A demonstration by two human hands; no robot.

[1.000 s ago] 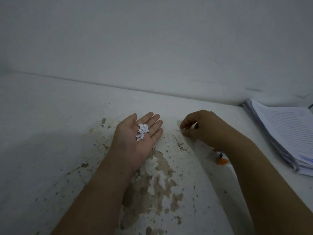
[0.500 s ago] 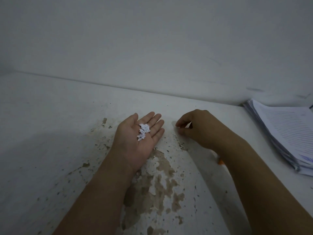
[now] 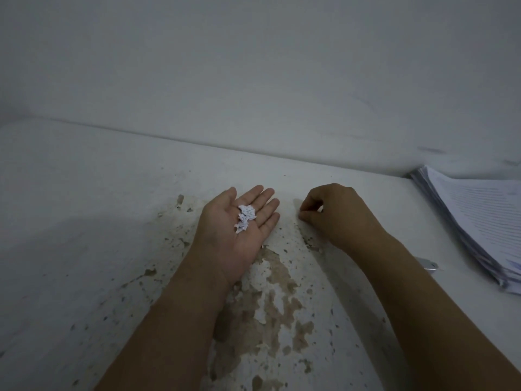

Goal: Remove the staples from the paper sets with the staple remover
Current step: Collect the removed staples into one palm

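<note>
A plain white wall point(image 3: 253, 66) rises behind the counter point(image 3: 84, 179) and meets it in a straight seam that slopes down toward the right. The counter's top is painted white. A worn patch point(image 3: 270, 300) near its front shows brown where the paint has flaked, with small chips and specks scattered around it. Left of the patch the surface lies in soft shadow. The light is dim and greyish.

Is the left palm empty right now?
No, the upturned left hand carries a small heap of white paper scraps on its palm.
</note>
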